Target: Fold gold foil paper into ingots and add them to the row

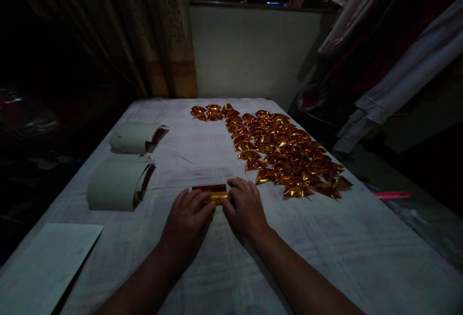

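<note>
A shiny gold foil paper (213,188), partly folded into a narrow strip, lies on the cloth-covered table between my hands. My left hand (191,216) has its fingers curled on the paper's left end and near edge. At the other end, the thumb and fingers of my right hand (246,204) close around the right edge. Fingers cover parts of both ends, so the folds there are hidden. To the right spreads a wide group of folded gold foil pieces (265,139) with pointed ends, several of them touching or overlapping.
Two curved stacks of pale-backed sheets (112,187) stand at the left of the table (188,153). A flat white sheet or board (47,257) lies at the near left corner. Behind are a curtain (159,30) and a wall (253,49); clothes (408,74) hang at right.
</note>
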{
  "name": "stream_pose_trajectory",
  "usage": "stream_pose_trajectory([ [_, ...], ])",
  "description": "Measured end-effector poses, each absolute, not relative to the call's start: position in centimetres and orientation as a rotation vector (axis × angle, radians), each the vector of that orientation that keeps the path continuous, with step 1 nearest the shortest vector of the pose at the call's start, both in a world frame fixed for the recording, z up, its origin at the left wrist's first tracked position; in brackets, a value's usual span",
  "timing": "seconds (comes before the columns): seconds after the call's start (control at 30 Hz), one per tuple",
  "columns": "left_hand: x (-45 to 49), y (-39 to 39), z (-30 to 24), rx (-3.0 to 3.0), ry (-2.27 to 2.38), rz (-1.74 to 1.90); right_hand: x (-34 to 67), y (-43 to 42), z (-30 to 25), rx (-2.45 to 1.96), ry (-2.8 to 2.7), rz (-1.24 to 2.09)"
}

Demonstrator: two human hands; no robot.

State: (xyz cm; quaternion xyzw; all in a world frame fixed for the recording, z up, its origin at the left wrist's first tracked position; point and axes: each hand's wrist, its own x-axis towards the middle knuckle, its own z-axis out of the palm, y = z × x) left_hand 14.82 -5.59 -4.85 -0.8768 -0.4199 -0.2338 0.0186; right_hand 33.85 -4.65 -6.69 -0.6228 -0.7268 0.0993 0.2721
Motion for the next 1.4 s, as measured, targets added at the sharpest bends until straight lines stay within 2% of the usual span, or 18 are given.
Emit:
stream_pose_trajectory([
  [0.5, 15.5, -7.1, -6.6, -2.83, -1.116, -0.512, 33.9, -4.6, -6.5, -1.674, -1.934, 0.287],
  [1.03, 11.3, -6.8, -6.5, -2.732, -1.14, -0.543, 34.1, -4.6, -7.1, -1.605, -1.906, 0.254],
  [1.2, 10.6, -6.7, -6.7, -2.716, -1.212, -0.576, 34.7, -4.6, -7.6, -1.545, -1.892, 0.121],
  [1.3, 10.9, -6.7, -7.1, -2.703, -1.231, -0.618, 34.3, -5.0, -7.1, -1.402, -2.005, -0.017],
  [1.4, 11.1, -6.7, -7.1, -2.685, -1.225, -0.614, 32.8, -5.7, -6.2, -1.244, -2.276, 0.041],
])
